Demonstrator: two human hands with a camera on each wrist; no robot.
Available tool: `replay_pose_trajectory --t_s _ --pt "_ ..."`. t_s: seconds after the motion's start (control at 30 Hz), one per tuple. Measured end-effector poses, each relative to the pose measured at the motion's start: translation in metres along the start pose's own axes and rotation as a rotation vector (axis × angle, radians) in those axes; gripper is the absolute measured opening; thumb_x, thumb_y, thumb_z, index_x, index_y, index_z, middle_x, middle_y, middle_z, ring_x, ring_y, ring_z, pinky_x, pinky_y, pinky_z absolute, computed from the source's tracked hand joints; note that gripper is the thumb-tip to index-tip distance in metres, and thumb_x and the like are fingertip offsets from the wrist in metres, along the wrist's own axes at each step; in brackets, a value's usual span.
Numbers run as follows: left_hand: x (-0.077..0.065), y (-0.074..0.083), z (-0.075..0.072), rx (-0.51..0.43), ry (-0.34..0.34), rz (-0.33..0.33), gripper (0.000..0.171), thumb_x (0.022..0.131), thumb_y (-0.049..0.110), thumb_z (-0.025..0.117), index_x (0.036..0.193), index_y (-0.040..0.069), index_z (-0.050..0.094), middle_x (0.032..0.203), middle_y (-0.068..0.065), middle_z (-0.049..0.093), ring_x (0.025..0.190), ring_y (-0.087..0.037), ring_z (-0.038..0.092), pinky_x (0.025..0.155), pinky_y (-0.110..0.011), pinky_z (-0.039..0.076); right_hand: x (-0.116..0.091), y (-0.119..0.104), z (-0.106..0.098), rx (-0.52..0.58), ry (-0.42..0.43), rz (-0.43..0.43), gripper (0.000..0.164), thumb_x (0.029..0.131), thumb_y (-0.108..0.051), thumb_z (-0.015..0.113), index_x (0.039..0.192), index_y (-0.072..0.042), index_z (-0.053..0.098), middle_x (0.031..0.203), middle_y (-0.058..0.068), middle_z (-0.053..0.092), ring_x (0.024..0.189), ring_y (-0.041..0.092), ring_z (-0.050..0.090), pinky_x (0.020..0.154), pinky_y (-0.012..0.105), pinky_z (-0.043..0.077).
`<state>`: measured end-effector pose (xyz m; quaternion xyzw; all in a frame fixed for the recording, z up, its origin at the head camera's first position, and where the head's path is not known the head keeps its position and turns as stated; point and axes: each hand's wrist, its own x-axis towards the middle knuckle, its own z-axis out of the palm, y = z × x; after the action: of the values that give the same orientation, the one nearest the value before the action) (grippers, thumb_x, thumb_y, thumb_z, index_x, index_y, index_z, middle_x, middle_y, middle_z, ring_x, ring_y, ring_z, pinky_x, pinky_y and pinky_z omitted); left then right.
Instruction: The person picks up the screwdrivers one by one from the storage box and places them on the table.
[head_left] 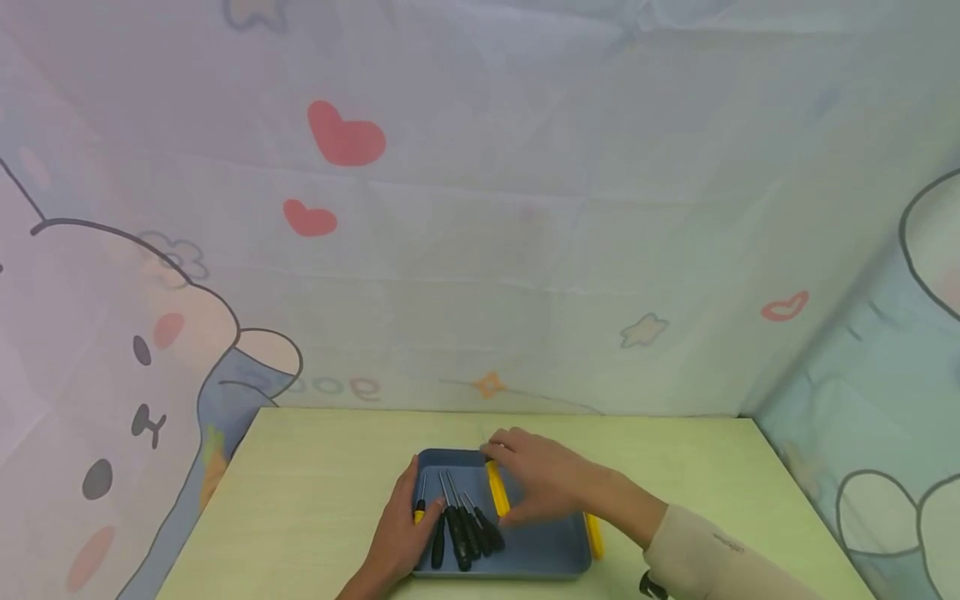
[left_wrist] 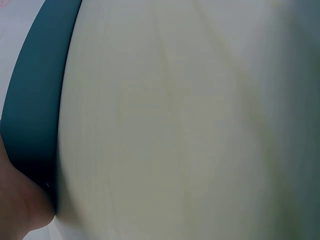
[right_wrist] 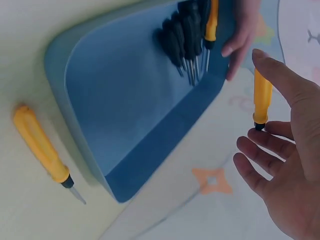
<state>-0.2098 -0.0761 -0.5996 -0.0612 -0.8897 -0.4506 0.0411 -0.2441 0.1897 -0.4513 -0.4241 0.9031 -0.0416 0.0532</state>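
Note:
A blue-grey rectangular tray [head_left: 543, 554] lies on the table. My left hand [head_left: 397, 525] grips its left wall, thumb over the rim and fingers along the outside. Over the tray's middle, my right hand [head_left: 555, 475] pinches a yellow-handled screwdriver [right_wrist: 262, 97] between thumb and fingertips. That screwdriver's black collar shows in the right wrist view, but its shaft is hidden by the fingers. Several black-handled screwdrivers [head_left: 459, 537] lie side by side in the tray's left part, shafts pointing to the far side. Next to them, by the left wall, is a yellow-and-black screwdriver [right_wrist: 211, 22].
Outside the tray's right wall, another yellow-handled screwdriver [right_wrist: 40, 142] lies on the pale wooden table [head_left: 315, 483]. A printed cloth backdrop [head_left: 465, 250] with hearts and cartoon figures rises behind the table and along both sides.

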Motion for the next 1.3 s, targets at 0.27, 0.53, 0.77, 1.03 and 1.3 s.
replay_pose_trajectory --t_s 0.27,0.53,0.77,1.03,1.3 --pt "-0.001 0.001 -0.002 -0.008 0.001 -0.006 0.081 0.107 0.035 0.064 0.170 0.007 0.021 0.171 -0.018 0.030 0.155 -0.042 0.032 0.120 -0.063 0.033 -0.012 0.009 -0.009 0.034 0.085 0.029 0.096 0.081 -0.058 0.089 0.155 -0.011 0.049 0.152 0.001 0.051 0.137 0.020 0.051 0.112 0.040 0.048" --pt "-0.001 0.000 -0.001 -0.017 0.005 -0.010 0.081 0.107 0.036 0.063 0.170 0.007 0.021 0.171 -0.018 0.029 0.156 -0.042 0.031 0.121 -0.063 0.032 -0.018 0.014 -0.011 0.018 0.137 -0.001 0.095 0.077 -0.058 0.091 0.151 -0.012 0.053 0.149 0.002 0.054 0.135 0.021 0.052 0.110 0.040 0.049" --pt "-0.001 0.001 -0.001 -0.030 0.006 -0.008 0.080 0.108 0.037 0.062 0.170 0.007 0.020 0.172 -0.017 0.028 0.156 -0.042 0.030 0.121 -0.063 0.032 -0.026 0.017 -0.008 0.004 0.129 0.023 0.096 0.076 -0.060 0.091 0.151 -0.013 0.053 0.149 0.000 0.054 0.133 0.020 0.052 0.108 0.040 0.051" --pt "0.000 0.001 0.000 -0.024 0.006 -0.003 0.080 0.108 0.035 0.062 0.170 0.008 0.021 0.172 -0.017 0.028 0.157 -0.041 0.029 0.121 -0.063 0.032 -0.038 0.021 -0.009 0.025 0.117 0.047 0.096 0.079 -0.060 0.090 0.153 -0.013 0.052 0.152 0.000 0.052 0.137 0.021 0.050 0.109 0.043 0.050" --pt "0.000 -0.001 0.001 -0.020 0.004 -0.009 0.080 0.108 0.037 0.062 0.170 0.008 0.021 0.172 -0.016 0.028 0.156 -0.041 0.030 0.121 -0.063 0.033 -0.043 0.024 -0.005 0.026 0.118 0.028 0.094 0.080 -0.058 0.089 0.153 -0.013 0.051 0.151 0.000 0.053 0.133 0.019 0.052 0.107 0.041 0.051"
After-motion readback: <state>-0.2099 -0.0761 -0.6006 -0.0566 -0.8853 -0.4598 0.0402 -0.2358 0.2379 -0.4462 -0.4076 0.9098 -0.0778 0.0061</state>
